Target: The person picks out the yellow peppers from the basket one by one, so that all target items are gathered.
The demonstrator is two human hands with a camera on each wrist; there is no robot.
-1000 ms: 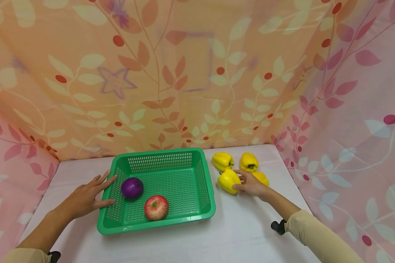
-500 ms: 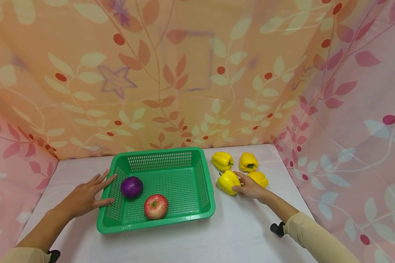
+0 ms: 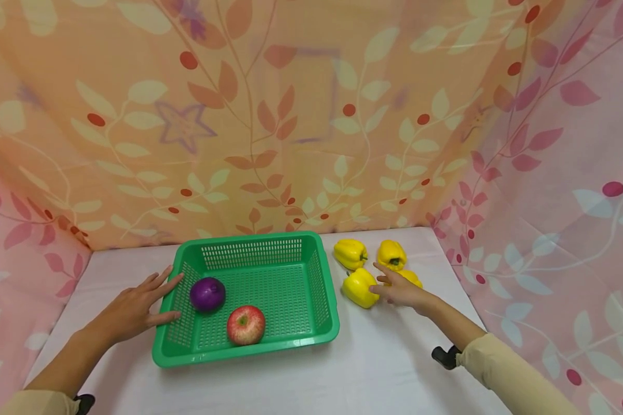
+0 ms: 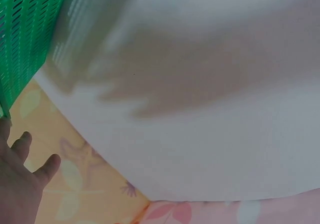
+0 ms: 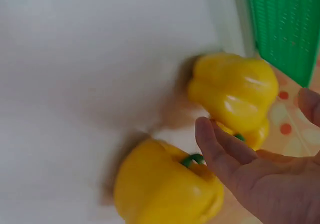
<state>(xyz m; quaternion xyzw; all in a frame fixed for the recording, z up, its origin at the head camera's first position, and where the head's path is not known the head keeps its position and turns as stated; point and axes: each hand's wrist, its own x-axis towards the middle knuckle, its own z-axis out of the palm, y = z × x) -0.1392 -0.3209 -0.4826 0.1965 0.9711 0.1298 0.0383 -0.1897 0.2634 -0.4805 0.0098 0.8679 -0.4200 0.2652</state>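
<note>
My left hand (image 3: 130,308) lies at the left side of a green plastic basket (image 3: 270,348), its fingers spread at the rim. Inside the basket sit a round purple onion (image 3: 207,294) and a red apple (image 3: 246,325). Over on the right, my right hand (image 3: 402,291) hovers with fingers spread beside the front yellow bell pepper (image 3: 358,288); nothing is in its grasp. Its thumb overlaps that pepper in the head view. Another yellow bell pepper (image 3: 411,278) is partly hidden behind this hand. In the right wrist view, the fingers (image 5: 215,146) reach past a pepper (image 5: 165,186).
Two more yellow bell peppers stand farther back, one at the left (image 3: 349,253) and one at the right (image 3: 391,253). A white cloth (image 3: 301,386) covers the table. Patterned fabric (image 3: 291,144) hangs behind it and along both sides.
My right hand has let go of the front bell pepper, its fingers spreading and drawing slightly right. That pepper now stands a little apart from the back-left one. My left hand stays put.
</note>
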